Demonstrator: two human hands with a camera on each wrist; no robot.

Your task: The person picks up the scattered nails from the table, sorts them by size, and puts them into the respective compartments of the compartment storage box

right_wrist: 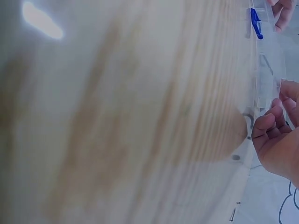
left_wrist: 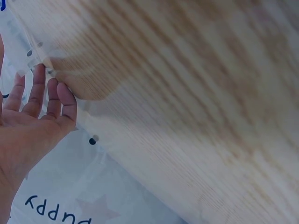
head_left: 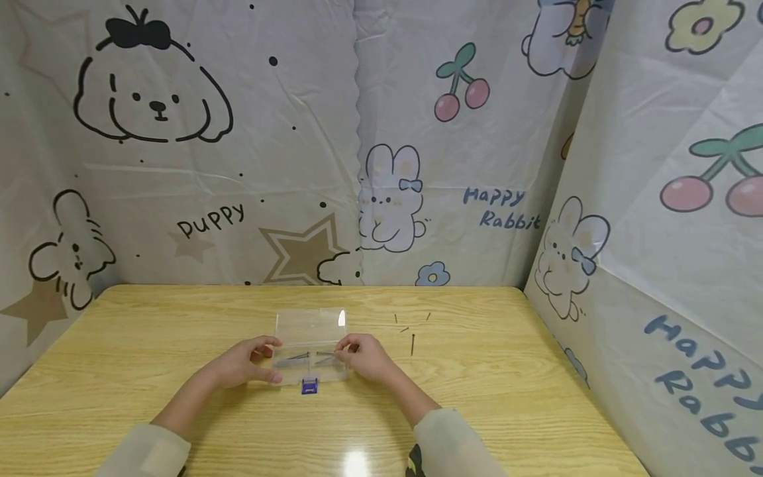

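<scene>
A clear plastic box (head_left: 292, 380) with its lid (head_left: 310, 326) raised lies on the table in front of me. Its blue latch (head_left: 309, 386) faces my side. Thin dark nails (head_left: 296, 357) lie in the left compartment, and others (head_left: 324, 354) show in the right one. My left hand (head_left: 247, 362) touches the box's left side, thumb near the front corner and forefinger farther back, with a gap between them. At the right compartment, my right hand (head_left: 365, 356) pinches the end of a nail, its fingertips overlapping the box wall. The pinched end is hidden by the fingers.
Right of the box, a longer nail (head_left: 412, 344) and several short ones (head_left: 405, 329) lie loose on the wood-grain table (head_left: 477, 384). Printed cloth (head_left: 286, 165) hangs behind the table's far edge and along its right side.
</scene>
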